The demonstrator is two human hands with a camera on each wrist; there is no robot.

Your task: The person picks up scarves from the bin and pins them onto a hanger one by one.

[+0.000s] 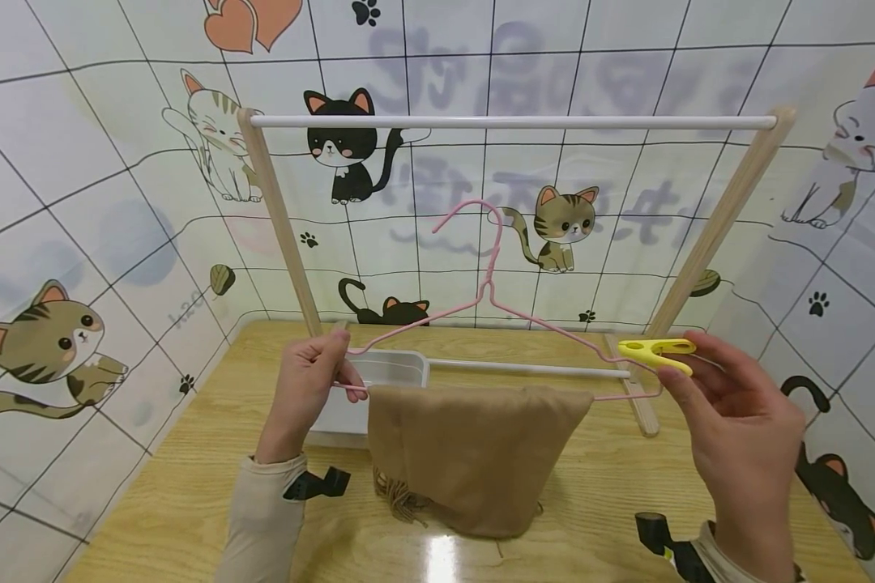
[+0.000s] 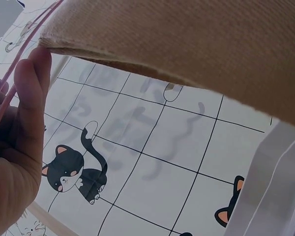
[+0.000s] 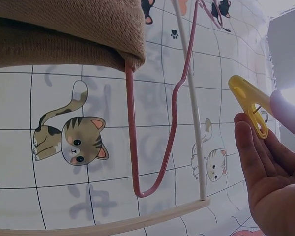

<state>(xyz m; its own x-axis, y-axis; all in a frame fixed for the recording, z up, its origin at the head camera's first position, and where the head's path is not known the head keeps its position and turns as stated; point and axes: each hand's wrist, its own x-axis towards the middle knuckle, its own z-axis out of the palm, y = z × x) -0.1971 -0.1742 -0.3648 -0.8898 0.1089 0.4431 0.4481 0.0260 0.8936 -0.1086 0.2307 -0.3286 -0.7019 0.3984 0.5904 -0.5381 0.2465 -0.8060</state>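
Observation:
A pink wire hanger (image 1: 492, 275) is held up with its hook at the top. Over its bottom bar drapes a folded brown scarf (image 1: 474, 461), whose fringe dangles at the lower left; the cloth also fills the top of the left wrist view (image 2: 187, 44). My left hand (image 1: 309, 389) grips the hanger's left end, fingers beside the scarf's edge. Between thumb and fingers, my right hand (image 1: 736, 421) pinches a yellow clothespin (image 1: 656, 354) near the hanger's right end. In the right wrist view the clothespin (image 3: 248, 101) appears apart from the hanger's wire (image 3: 174, 113).
Behind the hanger stands a rack with a white top rail (image 1: 510, 122) and wooden legs (image 1: 722, 219). A white plastic bin (image 1: 339, 425) sits on the wooden table (image 1: 189, 486), behind my left hand. Cat-printed sheeting (image 1: 445, 170) surrounds the table at the back and sides.

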